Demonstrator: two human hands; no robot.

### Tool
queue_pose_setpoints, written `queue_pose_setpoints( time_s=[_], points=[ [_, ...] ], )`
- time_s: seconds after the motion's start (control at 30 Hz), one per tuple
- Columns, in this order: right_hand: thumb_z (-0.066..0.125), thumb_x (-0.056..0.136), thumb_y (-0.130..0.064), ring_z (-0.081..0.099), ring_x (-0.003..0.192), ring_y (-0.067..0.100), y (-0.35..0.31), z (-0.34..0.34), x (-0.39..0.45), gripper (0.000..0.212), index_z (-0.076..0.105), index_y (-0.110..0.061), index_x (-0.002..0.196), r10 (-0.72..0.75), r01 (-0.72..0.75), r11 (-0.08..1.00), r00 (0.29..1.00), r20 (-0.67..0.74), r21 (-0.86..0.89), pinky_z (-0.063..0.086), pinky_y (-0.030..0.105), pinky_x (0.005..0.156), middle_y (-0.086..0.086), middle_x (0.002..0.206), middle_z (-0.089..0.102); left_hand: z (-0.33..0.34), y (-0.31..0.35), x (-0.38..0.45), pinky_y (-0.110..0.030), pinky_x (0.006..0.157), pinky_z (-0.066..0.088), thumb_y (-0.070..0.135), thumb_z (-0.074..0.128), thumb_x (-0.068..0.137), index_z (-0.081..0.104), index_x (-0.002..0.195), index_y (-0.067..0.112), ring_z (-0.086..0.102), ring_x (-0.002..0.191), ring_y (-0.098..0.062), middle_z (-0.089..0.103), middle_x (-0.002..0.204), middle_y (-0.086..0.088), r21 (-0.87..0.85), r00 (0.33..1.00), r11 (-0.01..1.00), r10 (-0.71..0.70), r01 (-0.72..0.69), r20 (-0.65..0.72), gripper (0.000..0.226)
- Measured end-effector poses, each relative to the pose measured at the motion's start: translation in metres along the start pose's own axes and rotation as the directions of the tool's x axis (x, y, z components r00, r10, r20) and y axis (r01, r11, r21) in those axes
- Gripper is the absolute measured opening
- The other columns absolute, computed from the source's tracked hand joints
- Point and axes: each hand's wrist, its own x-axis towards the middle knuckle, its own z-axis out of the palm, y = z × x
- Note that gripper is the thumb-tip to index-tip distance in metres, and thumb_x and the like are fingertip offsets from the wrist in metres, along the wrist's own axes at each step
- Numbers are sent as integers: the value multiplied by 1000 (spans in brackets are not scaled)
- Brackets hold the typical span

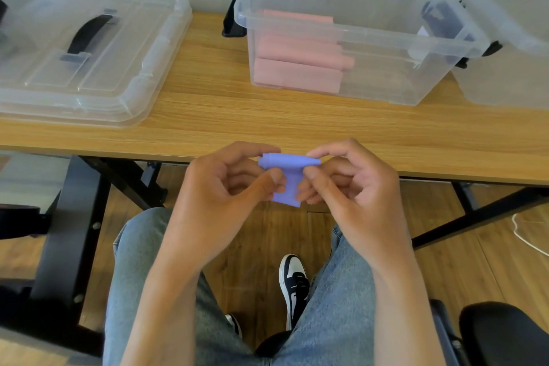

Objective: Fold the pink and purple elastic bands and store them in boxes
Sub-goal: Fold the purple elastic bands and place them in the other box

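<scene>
A purple elastic band (289,171) is held in the air just in front of the table's near edge, its top part rolled into a tube and a short flap hanging below. My left hand (225,187) pinches the roll's left end between thumb and fingers. My right hand (347,184) pinches the right end the same way. A clear plastic box (439,74) stands open at the back of the table, and several rolled pink bands (300,65) lie stacked inside it.
Clear box lids (89,50) with a black handle lie stacked at the back left of the wooden table (208,116). Another clear box (511,47) stands at the far right. Below are my knees, a shoe and black table legs.
</scene>
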Motion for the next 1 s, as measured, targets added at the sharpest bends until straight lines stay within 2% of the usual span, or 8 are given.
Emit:
queue_pose_setpoints(
  time_s=[0.1, 0.27, 0.4, 0.57, 0.67, 0.77, 0.87, 1.0],
  points=[
    [77, 90, -4, 79, 85, 21, -1, 1, 0, 18, 73, -12, 107, 9, -8, 999, 1000, -19, 47, 65, 41, 74, 1, 93, 80, 0, -2, 1, -42, 86, 63, 11, 75, 89, 72, 113, 19, 78, 87, -20, 80, 89, -2, -1, 1000, 1000, 29, -29, -6, 25],
    [73, 93, -6, 79, 85, 21, 0, 2, 1, 9, 74, -8, 102, -5, 8, 998, 999, -48, 69, 65, 45, 75, 3, 93, 80, 0, -1, 0, -40, 91, 61, 16, 77, 87, 72, 112, 20, 77, 93, -24, 80, 99, -2, -61, 1000, 998, 29, -28, 10, 25],
    [76, 90, -1, 79, 86, 16, 0, 1, 2, 37, 71, -21, 121, 5, -3, 999, 998, -57, 32, 64, 35, 79, -4, 96, 81, 1, -3, 1, -54, 91, 60, 23, 76, 87, 73, 107, 26, 77, 90, -24, 80, 94, 0, -13, 999, 999, 49, -49, -22, 20],
    [78, 87, 0, 78, 81, 10, 5, -3, 3, 31, 78, -19, 111, -7, 4, 998, 998, -55, -57, 62, 24, 72, -8, 97, 81, -1, -6, 4, -25, 86, 60, 10, 81, 83, 74, 111, 26, 76, 95, -12, 79, 100, 8, 34, 999, 998, 46, -45, -24, 33],
    [78, 88, -1, 77, 77, 13, 8, -4, 3, 27, 79, -22, 104, -38, 32, 990, 998, -40, -138, 63, 29, 69, -8, 92, 80, -1, -7, 3, -21, 86, 58, 8, 82, 83, 76, 107, 26, 75, 96, -6, 79, 101, 13, 109, 999, 993, 48, -48, 5, 31],
    [78, 89, -4, 73, 89, 19, 10, -3, 5, 20, 80, -18, 102, -108, 103, 971, 994, -15, -214, 59, 40, 62, -6, 104, 71, -1, -6, 3, -17, 85, 56, 17, 80, 87, 75, 108, 34, 73, 95, -2, 76, 100, 20, 267, 997, 961, 72, -76, 24, 27],
    [81, 88, -9, 65, 91, 21, 11, -5, 8, 18, 79, -23, 99, -138, 128, 951, 990, -16, -282, 51, 39, 60, -4, 109, 60, 0, -9, 6, -24, 86, 54, 24, 73, 92, 74, 115, 38, 66, 103, -10, 66, 104, 20, 380, 991, 916, 105, -127, 79, 27],
    [75, 91, -7, 69, 93, 16, 9, -6, 6, 20, 74, -25, 101, -96, 103, 961, 995, 42, -256, 53, 42, 65, -14, 103, 69, -2, -10, 7, -20, 95, 45, 36, 66, 93, 69, 116, 43, 54, 117, -11, 50, 117, 26, 441, 989, 886, 102, -141, 111, 24]
  ],
)
